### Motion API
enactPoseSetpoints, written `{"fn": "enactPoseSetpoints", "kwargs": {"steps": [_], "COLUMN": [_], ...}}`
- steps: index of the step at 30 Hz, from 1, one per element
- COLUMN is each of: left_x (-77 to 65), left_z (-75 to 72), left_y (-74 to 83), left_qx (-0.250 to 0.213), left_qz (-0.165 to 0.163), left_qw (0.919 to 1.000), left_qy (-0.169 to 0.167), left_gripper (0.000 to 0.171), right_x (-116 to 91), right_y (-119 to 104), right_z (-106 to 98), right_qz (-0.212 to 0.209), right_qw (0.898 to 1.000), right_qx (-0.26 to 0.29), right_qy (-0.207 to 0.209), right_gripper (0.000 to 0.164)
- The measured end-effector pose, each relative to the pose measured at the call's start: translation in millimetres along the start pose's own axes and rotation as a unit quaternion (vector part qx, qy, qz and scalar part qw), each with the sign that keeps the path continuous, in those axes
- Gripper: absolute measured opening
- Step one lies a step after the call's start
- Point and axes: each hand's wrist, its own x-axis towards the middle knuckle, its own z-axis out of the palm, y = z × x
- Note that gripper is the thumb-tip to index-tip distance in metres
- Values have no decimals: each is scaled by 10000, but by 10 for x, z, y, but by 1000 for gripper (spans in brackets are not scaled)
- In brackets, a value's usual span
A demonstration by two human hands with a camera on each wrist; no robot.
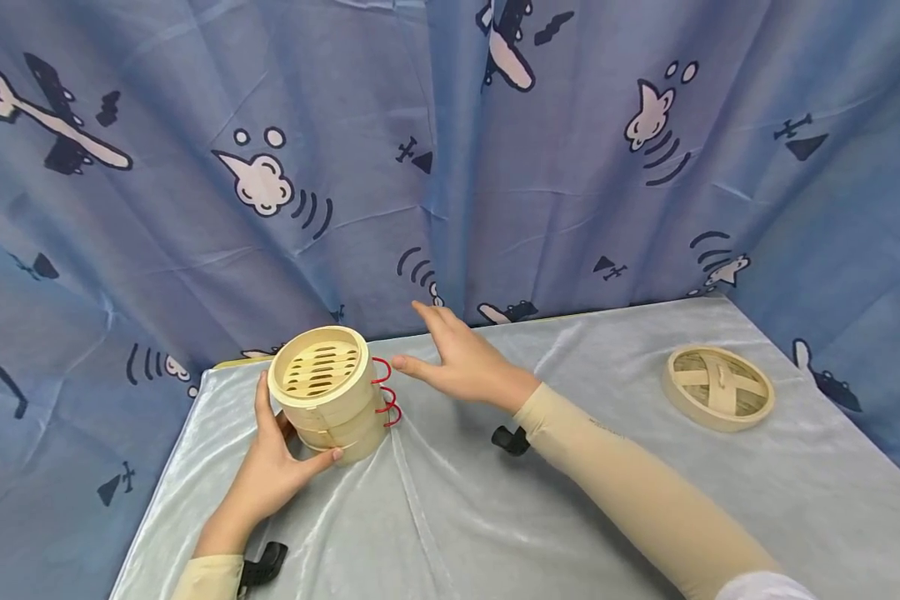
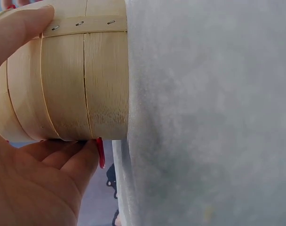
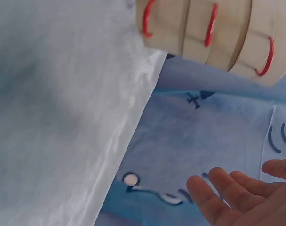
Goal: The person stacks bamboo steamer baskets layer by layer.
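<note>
A stack of round bamboo steamer baskets (image 1: 337, 408) stands at the left of the cloth-covered table, its slatted top tier uncovered. Red loop handles (image 3: 211, 24) stick out from its side. My left hand (image 1: 268, 468) grips the stack low down, with the thumb across the front and the fingers round the far left side, partly hidden. In the left wrist view the thumb lies near a stapled bamboo band (image 2: 82, 26). To the right of the stack, my right hand (image 1: 468, 358) hovers with fingers extended and holds nothing. Its thumb tip is close to the red handles.
A round bamboo steamer lid (image 1: 718, 388) with a crossed top strip lies at the right of the table. Grey-white cloth (image 1: 450, 517) covers the tabletop. A blue patterned curtain (image 1: 450, 167) hangs right behind the table's back edge and along both sides.
</note>
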Motion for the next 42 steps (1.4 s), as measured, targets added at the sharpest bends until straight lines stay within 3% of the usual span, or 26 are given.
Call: {"fn": "enactPoseSetpoints", "kwargs": {"steps": [9,31,42], "left_x": [-17,-20,10], "left_z": [-14,47,16], "left_y": [-5,-6,-45], "left_qx": [-39,-43,-24], "left_qz": [35,97,224], "left_qw": [10000,9999,9997], "left_qy": [-77,-23,18], "left_gripper": [157,156,157], "right_x": [-158,-658,-904], "right_y": [253,849,1099], "right_z": [-134,-627,-864], "right_qz": [183,987,1043], "right_qw": [9995,9934,9905], "right_qx": [-66,-518,-789], "right_qy": [250,283,425], "right_gripper": [107,108,105]}}
